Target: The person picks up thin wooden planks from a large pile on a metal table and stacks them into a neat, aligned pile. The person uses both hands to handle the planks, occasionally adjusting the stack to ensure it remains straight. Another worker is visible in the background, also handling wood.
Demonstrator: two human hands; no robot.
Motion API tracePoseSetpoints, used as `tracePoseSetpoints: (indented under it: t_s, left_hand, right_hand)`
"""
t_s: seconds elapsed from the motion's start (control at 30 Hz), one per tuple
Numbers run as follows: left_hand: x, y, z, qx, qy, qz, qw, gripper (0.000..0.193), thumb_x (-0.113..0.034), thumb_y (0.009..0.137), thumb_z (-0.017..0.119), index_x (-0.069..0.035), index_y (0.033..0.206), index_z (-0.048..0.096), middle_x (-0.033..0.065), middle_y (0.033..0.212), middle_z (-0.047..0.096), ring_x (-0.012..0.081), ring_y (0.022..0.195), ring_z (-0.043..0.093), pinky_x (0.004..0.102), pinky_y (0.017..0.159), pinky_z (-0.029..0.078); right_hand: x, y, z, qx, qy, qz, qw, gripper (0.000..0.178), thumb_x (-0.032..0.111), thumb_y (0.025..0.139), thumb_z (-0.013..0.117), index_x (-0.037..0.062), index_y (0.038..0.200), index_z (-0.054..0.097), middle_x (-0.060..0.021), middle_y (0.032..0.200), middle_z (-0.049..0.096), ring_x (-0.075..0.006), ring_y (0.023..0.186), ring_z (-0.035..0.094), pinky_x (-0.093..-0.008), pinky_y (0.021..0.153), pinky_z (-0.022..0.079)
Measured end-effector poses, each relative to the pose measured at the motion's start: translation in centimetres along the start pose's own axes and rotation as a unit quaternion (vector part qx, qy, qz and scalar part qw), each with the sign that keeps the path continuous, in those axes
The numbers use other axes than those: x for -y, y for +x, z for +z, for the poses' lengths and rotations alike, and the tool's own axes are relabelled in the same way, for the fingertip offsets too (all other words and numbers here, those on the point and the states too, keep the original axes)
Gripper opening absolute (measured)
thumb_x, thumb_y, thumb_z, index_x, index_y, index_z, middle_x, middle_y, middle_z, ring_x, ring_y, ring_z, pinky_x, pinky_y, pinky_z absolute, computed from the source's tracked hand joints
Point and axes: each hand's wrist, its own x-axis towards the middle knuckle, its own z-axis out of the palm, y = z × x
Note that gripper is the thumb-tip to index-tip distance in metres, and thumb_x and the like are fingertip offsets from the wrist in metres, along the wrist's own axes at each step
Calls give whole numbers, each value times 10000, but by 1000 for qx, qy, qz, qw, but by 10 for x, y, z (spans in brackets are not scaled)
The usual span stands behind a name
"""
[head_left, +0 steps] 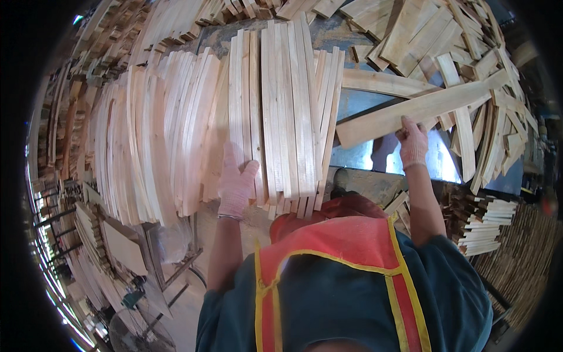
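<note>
My right hand [414,144], in a pale pinkish glove, grips the lower edge of a long flat wooden board [404,114]. The board slants up to the right above a shiny metal tabletop [431,154]. My left hand [236,186], gloved the same way, has its fingers stretched and its thumb apart. It rests against the near ends of a row of wooden strips [272,117]. These strips stand side by side in a tight stack, their long sides running away from me. More pale strips [167,135] spread to the left of that hand.
Loose boards [422,35] lie in a jumbled heap at the far right, some crossing the metal table. Tall wood stacks [105,41] fill the far left. Below right is a pile of short pieces [484,226]. A fan [138,328] stands at the lower left.
</note>
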Motion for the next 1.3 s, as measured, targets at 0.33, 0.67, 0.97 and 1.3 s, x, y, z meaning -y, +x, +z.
tracePoseSetpoints:
  t_s: [0.33, 0.67, 0.97, 1.3]
  left_hand:
    - [5, 7, 6, -7, -74, -72, 995, 974, -240, 922, 803, -149, 1717, 248, 113, 1234, 754, 201, 1053, 719, 383, 982, 563]
    - [16, 6, 0, 13, -95, 19, 995, 976, -262, 918, 801, -34, 1697, 259, 209, 1534, 580, 263, 1268, 650, 377, 1096, 506]
    - [11, 43, -17, 56, 8, 22, 998, 895, -560, 852, 798, 9, 1502, 567, 263, 1401, 632, 426, 1335, 596, 481, 1159, 447]
    - [60, 65, 0, 92, -91, 29, 991, 910, -577, 880, 781, 90, 1463, 570, 302, 1468, 604, 397, 1375, 579, 464, 1176, 435]
  right_hand:
    - [-4, -92, 66, 351, -224, -27, 909, 751, 332, 920, 796, 37, 1533, 476, -131, 1199, 696, -222, 1014, 694, -322, 830, 583]
    - [2, -127, 136, 436, -545, 1, 717, 1222, 693, 877, 713, -90, 1657, 192, -360, 1552, 480, -434, 1437, 526, -441, 1192, 432]
    - [11, -142, 163, 371, -626, -1, 686, 1315, 725, 839, 731, -170, 1622, 169, -346, 1506, 529, -395, 1246, 683, -406, 1038, 560]
    - [-9, -127, 121, 445, -291, 83, 843, 834, 452, 931, 812, -53, 1485, 447, -164, 1135, 700, -207, 1006, 687, -339, 868, 574]
